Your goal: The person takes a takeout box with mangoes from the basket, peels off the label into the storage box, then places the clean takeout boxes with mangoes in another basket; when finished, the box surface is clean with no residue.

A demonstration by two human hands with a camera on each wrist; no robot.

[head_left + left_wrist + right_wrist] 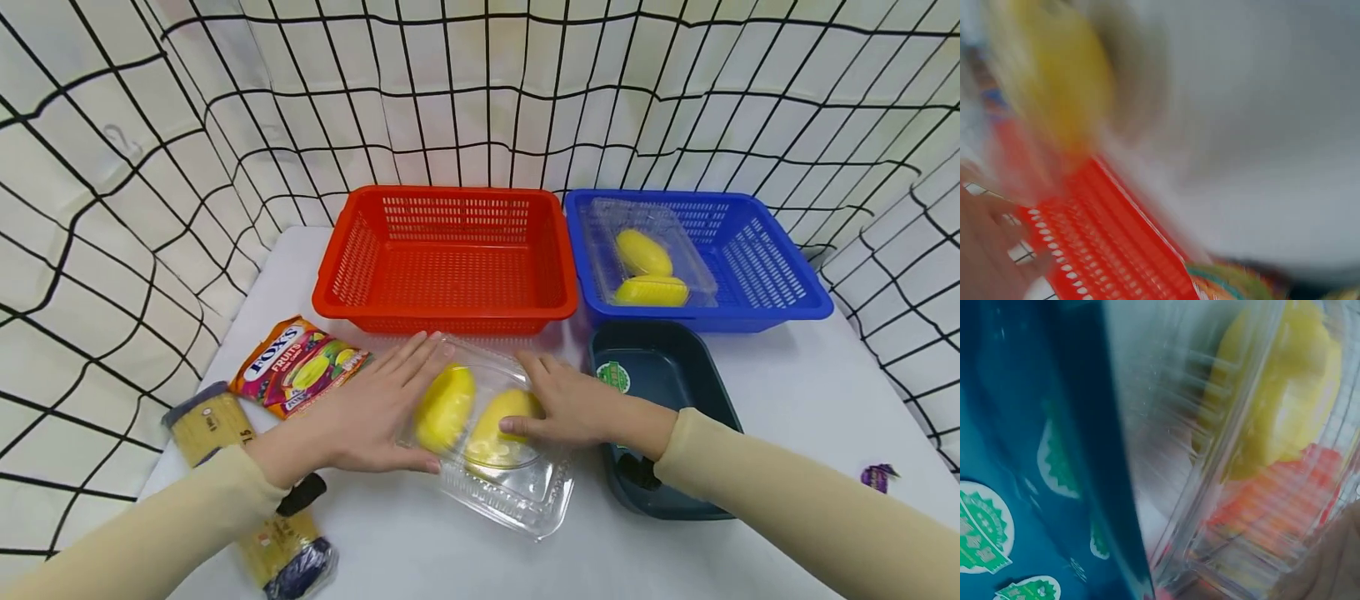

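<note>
A clear plastic clamshell box (536,492) with two yellow mangoes (446,408) inside lies tilted on the white table, its lid down over them. My left hand (375,412) rests along the box's left side with straight fingers. From the right, my right hand (570,404) lies over the box's edge, fingers extended and thumb across the lid. In the right wrist view the ridged box wall (1222,425) shows close up beside a mango (1279,387), with part of the hand at the lower right corner. The left wrist view is blurred, with a mango (1069,75) at upper left.
Behind stand a red basket (450,318) and a blue basket (787,312), the blue one holding another box (693,258) of mangoes. A dark green tub (697,367) stands right. Left lie a Fox's candy bag (300,367) and a pasta packet (213,425); a purple-wrapped candy (877,477) lies far right. Black netting surrounds the table.
</note>
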